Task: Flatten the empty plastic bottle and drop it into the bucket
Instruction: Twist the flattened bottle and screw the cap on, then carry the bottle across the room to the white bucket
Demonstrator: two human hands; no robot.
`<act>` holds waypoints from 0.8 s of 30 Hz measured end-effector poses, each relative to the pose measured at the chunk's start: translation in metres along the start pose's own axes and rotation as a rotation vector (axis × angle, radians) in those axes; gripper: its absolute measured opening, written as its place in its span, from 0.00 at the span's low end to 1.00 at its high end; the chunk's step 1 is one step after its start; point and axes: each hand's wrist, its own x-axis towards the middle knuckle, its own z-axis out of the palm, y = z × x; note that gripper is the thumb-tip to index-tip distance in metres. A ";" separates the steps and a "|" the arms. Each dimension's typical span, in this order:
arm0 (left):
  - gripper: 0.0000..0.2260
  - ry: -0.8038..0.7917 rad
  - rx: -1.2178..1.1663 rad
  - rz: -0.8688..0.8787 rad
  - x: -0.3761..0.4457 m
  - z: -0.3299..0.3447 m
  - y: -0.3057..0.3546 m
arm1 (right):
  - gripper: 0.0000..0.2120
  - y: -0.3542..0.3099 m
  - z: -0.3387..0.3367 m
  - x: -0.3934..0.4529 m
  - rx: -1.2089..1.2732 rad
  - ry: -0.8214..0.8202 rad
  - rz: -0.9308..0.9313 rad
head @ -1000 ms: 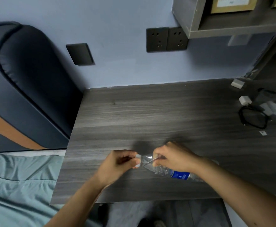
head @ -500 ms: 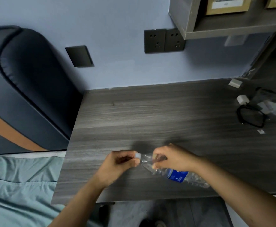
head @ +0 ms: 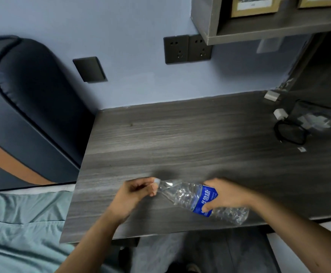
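A clear, crumpled plastic bottle (head: 182, 196) with a blue label lies tilted over the near part of the grey wooden desk (head: 180, 138), neck to the left. My left hand (head: 135, 194) pinches its white cap between thumb and fingers. My right hand (head: 227, 196) wraps around the labelled middle of the bottle. The bottle's base sticks out past my right hand toward the desk's front edge. No bucket is in view.
A coiled black cable (head: 289, 133), white plugs (head: 280, 113) and a clear plastic bag (head: 318, 119) lie at the desk's far right. A dark padded headboard (head: 29, 107) and a teal bedsheet (head: 19, 223) are on the left. A shelf (head: 269, 34) hangs above the desk.
My right hand slid from the bottle's neck down to the blue label. The bottle now shows more of its length. My left hand has stayed on the cap.
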 end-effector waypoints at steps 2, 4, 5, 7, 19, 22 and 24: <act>0.10 -0.010 -0.038 -0.033 -0.001 0.003 -0.003 | 0.13 0.001 0.008 -0.007 0.025 0.032 -0.001; 0.10 -0.042 -0.061 -0.057 -0.003 0.006 -0.007 | 0.12 0.001 0.017 -0.015 0.062 0.048 0.005; 0.10 -0.055 -0.067 -0.065 -0.004 0.006 -0.009 | 0.13 0.001 0.022 -0.019 0.074 0.058 0.011; 0.10 -0.075 -0.077 -0.079 -0.004 0.005 -0.014 | 0.15 0.000 0.031 -0.026 0.090 0.092 0.037; 0.10 -0.278 0.159 -0.118 -0.042 -0.026 -0.068 | 0.16 -0.024 0.128 -0.073 0.192 0.408 0.314; 0.11 -0.320 0.409 -0.038 -0.051 -0.031 -0.087 | 0.10 -0.023 0.158 -0.089 0.234 0.442 0.391; 0.07 -0.418 0.547 0.000 -0.058 -0.028 -0.098 | 0.10 -0.021 0.176 -0.103 0.306 0.458 0.446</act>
